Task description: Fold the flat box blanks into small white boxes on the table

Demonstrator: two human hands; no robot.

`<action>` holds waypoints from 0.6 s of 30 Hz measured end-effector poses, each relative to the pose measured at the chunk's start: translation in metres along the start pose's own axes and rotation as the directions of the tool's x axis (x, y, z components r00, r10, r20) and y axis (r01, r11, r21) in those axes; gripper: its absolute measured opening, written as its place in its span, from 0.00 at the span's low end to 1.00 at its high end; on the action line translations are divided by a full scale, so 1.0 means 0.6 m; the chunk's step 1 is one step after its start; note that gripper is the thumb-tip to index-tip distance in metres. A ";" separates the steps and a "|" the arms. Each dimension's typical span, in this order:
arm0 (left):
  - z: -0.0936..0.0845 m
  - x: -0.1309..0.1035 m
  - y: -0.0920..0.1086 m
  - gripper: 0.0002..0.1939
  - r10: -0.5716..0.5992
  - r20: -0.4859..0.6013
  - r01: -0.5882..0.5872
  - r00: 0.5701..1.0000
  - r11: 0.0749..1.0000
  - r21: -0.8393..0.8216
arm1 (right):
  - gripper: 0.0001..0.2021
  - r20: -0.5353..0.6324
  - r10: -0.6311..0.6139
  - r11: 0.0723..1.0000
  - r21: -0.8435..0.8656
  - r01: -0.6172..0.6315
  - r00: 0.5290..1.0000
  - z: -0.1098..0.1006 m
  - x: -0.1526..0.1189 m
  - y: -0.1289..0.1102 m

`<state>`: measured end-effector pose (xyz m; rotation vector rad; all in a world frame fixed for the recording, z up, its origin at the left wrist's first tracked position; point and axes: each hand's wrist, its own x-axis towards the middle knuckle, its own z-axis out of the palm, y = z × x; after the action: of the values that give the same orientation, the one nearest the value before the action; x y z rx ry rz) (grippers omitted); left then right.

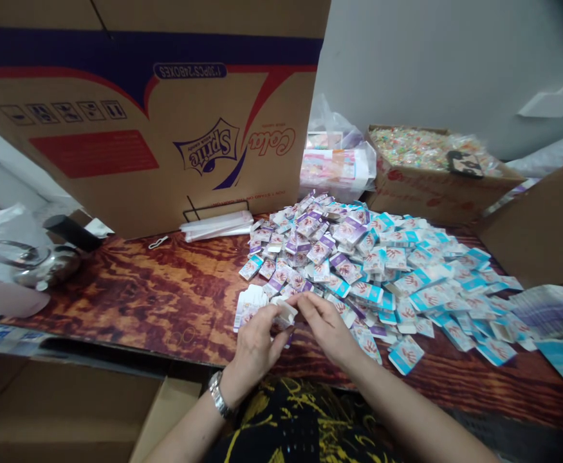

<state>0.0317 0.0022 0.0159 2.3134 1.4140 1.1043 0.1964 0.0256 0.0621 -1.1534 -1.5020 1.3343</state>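
In the head view, low and just right of the frame's centre, the left hand [257, 337] grasps a small white carton [287, 312], its grip closed around the near side, while the right hand [328, 325] has its fingertips drawn together at the carton's upper right edge; whether they pinch a flap or only press it, I cannot tell. The carton looks part-folded, with its closing seemingly unfinished. Just left of it, white flapped card [251, 299] shows beside the left hand, apparently unformed. Much appears done: a broad heap of small blue-and-purple printed cartons [358, 257] spreads over the worktop [141, 296] from centre to right, most of them standing out as boxes, though a few seem to have open ends. What is left looks like the fanned stack of flat printed card [549, 315] at the right edge, seemingly unfolded; its full count cannot be judged, since the frame cuts it off.
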 end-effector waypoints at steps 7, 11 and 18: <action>0.006 -0.006 -0.002 0.27 0.016 0.016 -0.018 1.000 0.995 0.102 | 0.08 -0.011 -0.158 0.947 -0.286 0.149 0.987 0.000 0.003 -0.015; 0.009 -0.010 -0.003 0.33 -0.002 0.035 -0.003 0.999 0.986 0.164 | 0.09 0.033 -0.289 0.846 -0.459 0.272 0.957 -0.002 0.002 -0.021; 0.009 -0.005 0.006 0.36 -0.077 0.106 0.052 0.991 0.975 0.217 | 0.12 0.040 -0.378 0.807 -0.476 0.350 0.925 0.018 -0.012 -0.017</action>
<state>0.0369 -0.0011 0.0128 2.4101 1.6221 0.8230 0.1870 0.0155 0.0711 -1.1013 -1.9581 0.6777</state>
